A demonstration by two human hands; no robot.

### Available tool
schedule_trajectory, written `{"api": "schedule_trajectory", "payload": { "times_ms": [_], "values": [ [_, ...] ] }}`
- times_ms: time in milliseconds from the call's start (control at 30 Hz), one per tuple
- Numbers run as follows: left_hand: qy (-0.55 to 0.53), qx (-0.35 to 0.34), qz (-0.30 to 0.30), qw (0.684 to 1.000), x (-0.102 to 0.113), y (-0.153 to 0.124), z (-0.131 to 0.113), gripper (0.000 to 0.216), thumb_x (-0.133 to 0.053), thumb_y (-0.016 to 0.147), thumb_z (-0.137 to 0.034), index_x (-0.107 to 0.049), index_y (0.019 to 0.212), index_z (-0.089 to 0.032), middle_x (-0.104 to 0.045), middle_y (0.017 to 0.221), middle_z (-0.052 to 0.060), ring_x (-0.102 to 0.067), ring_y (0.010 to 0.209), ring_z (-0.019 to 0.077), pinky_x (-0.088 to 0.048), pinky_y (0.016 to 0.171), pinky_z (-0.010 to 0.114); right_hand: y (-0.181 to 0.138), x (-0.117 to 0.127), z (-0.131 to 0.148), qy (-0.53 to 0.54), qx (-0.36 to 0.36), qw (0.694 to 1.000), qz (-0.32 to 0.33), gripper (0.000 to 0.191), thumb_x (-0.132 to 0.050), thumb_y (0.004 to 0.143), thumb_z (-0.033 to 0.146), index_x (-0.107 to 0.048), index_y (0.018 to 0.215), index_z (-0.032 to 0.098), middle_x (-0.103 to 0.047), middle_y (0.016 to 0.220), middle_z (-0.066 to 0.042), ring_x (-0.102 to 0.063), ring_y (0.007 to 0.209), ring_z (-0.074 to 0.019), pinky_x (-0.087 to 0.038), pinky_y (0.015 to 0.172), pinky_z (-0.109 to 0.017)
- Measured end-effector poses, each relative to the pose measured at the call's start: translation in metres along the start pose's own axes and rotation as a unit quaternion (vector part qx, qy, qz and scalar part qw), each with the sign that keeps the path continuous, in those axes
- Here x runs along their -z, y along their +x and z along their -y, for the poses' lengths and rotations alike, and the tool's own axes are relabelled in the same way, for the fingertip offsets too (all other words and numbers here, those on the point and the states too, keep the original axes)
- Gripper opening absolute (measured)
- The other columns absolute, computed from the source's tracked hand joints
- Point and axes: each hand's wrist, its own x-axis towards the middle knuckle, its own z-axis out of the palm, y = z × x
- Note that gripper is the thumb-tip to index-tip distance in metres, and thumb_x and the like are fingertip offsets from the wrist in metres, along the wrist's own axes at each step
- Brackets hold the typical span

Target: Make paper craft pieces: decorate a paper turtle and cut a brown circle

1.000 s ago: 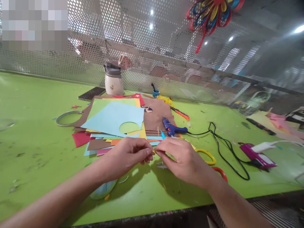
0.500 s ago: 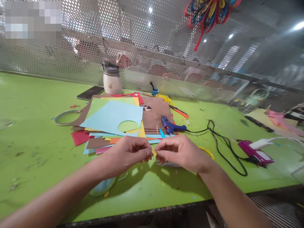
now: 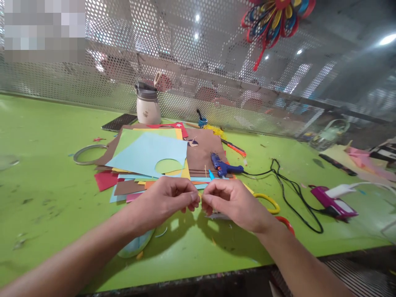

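My left hand (image 3: 168, 200) and my right hand (image 3: 233, 202) meet fingertip to fingertip above the green table (image 3: 46, 185), both pinched closed. Between the fingertips is a tiny yellowish scrap, too small to name. Just behind the hands lies a stack of coloured paper sheets (image 3: 148, 156), the top light-blue sheet with a round hole cut in it. A blue glue gun (image 3: 222, 166) rests on the brown sheet to the right of the stack. Yellow and red scissor handles (image 3: 269, 202) show beside my right wrist.
A white jar (image 3: 147, 105) stands by the perforated metal screen (image 3: 216, 82) at the back. A tape ring (image 3: 85, 153) lies left, a dark phone (image 3: 119, 122) behind it. A black cord (image 3: 291, 189) runs to a purple glue gun (image 3: 332, 201) at right. A paper flower (image 3: 275, 20) hangs above.
My right hand has turned slightly and its fingers curled tighter toward the left hand's fingertips. The view shifted a little; nothing on the table moved.
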Motion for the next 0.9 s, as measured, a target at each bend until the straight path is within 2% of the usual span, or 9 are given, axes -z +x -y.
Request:
{"api": "schedule_trajectory", "payload": {
  "times_ms": [100,200,267,433,600,900],
  "values": [
    [0.025,-0.001,-0.004,1.0,0.0,0.002,0.007,0.027,-0.063,0.082,-0.044,-0.069,0.082,-0.017,-0.069,0.078,0.003,-0.06,0.075,0.0186,-0.043,0.068,0.028,0.0,0.0,0.001,-0.008,-0.012,1.0,0.003,0.026,-0.072,0.086,0.039,-0.063,0.078,0.016,-0.064,0.069,0.001,-0.062,0.066,-0.0122,-0.049,0.064,-0.026],
    [0.027,-0.003,-0.007,1.0,-0.001,0.005,0.011,0.03,-0.064,0.081,-0.047,-0.067,0.079,-0.017,-0.067,0.073,0.003,-0.057,0.07,0.0175,-0.04,0.063,0.028,0.0,0.0,0.001,-0.01,-0.014,1.0,0.013,0.022,-0.07,0.088,0.035,-0.063,0.079,0.017,-0.064,0.069,0.0,-0.062,0.066,-0.0123,-0.049,0.064,-0.025],
    [0.011,0.0,-0.011,1.0,-0.001,0.005,0.009,0.032,-0.065,0.079,-0.048,-0.066,0.075,-0.016,-0.064,0.069,0.002,-0.053,0.066,0.0154,-0.039,0.061,0.027,0.0,0.001,0.001,-0.007,-0.011,1.0,0.019,0.018,-0.068,0.089,0.031,-0.063,0.08,0.017,-0.064,0.07,0.0,-0.062,0.067,-0.0121,-0.05,0.065,-0.026],
    [-0.037,0.013,-0.016,0.999,0.001,0.001,-0.003,0.028,-0.071,0.074,-0.043,-0.067,0.072,-0.016,-0.065,0.071,0.001,-0.053,0.07,0.0153,-0.042,0.067,0.027,0.0,0.005,0.001,-0.003,-0.005,1.0,0.014,0.013,-0.066,0.088,0.028,-0.065,0.085,0.016,-0.064,0.072,0.0,-0.061,0.067,-0.0118,-0.052,0.067,-0.027],
    [-0.034,0.007,-0.007,0.999,0.002,-0.001,-0.005,0.026,-0.068,0.077,-0.042,-0.067,0.073,-0.016,-0.067,0.074,0.002,-0.055,0.073,0.0158,-0.042,0.069,0.027,-0.001,0.009,0.0,-0.021,0.029,0.999,-0.013,0.012,-0.064,0.089,0.027,-0.068,0.092,0.015,-0.065,0.076,-0.001,-0.061,0.069,-0.0119,-0.051,0.067,-0.026],
    [0.02,0.002,0.003,1.0,0.001,0.0,-0.002,0.03,-0.063,0.08,-0.045,-0.066,0.077,-0.016,-0.061,0.072,0.001,-0.049,0.069,0.015,-0.036,0.064,0.028,0.0,-0.002,0.0,0.018,-0.004,1.0,0.001,0.017,-0.071,0.085,0.031,-0.065,0.079,0.017,-0.063,0.071,0.001,-0.059,0.067,-0.0118,-0.049,0.066,-0.026]
  ]
}}
